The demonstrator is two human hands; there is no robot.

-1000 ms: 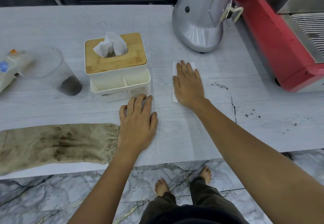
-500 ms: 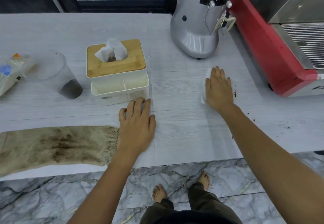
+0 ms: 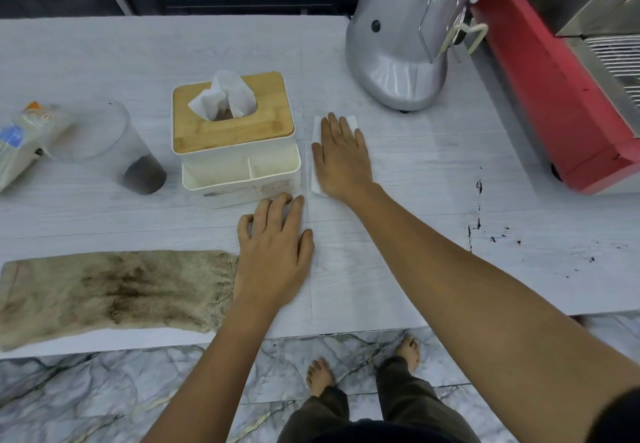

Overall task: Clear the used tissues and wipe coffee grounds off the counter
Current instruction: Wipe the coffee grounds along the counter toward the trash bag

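We've got the right hand (image 3: 341,155) flat, fingers spread, palm pressing a white tissue (image 3: 317,130) onto the counter (image 3: 398,269), just right of the tissue box (image 3: 235,137). It's not gripping anything, just pinning the sheet so it drags as a wipe pad. Left hand (image 3: 273,252) is planted palm-down, open w/ fingers a bit curled, near edge of counter, touching the fringe of the stained cloth (image 3: 110,286); looks like a brace while the other arm sweeps. Whether there's anything under its fingertips we can't tell.

Coffee grounds (image 3: 479,207) sit well to the right: a thin dark line plus scattered specks, near the red machine (image 3: 561,103). Grinder (image 3: 398,47) stands at the far side, and a plastic cup (image 3: 114,148) w/ dark residue is left of the box.

Vs half a sec ago: the right hand & tissue were over by the grounds, now they're back left beside the box, about where they were a sec ago. So that's a back-and-forth wiping stroke. Left hand hasn't budged. Grounds are still there, so more passes are needed, we reckon.
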